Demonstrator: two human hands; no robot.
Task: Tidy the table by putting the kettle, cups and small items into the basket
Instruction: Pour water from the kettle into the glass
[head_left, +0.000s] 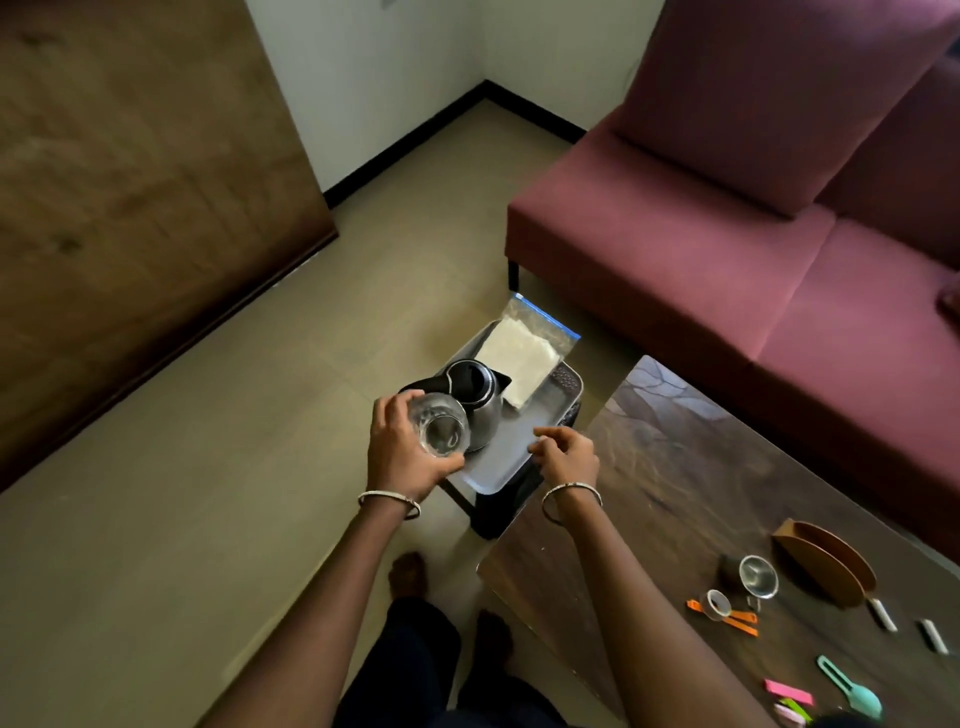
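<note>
Hands: left (402, 457) grips one glass (440, 434); right (566, 453) loose, beside one kettle (475, 397).

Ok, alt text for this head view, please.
Left hand holds a clear glass cup over a basket on the floor that already holds a kettle and a zip bag. Right hand hovers open beside it; small items remain on the table.

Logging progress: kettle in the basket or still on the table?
In. The kettle stands upright in the basket beside the table, next to a bag.
</note>
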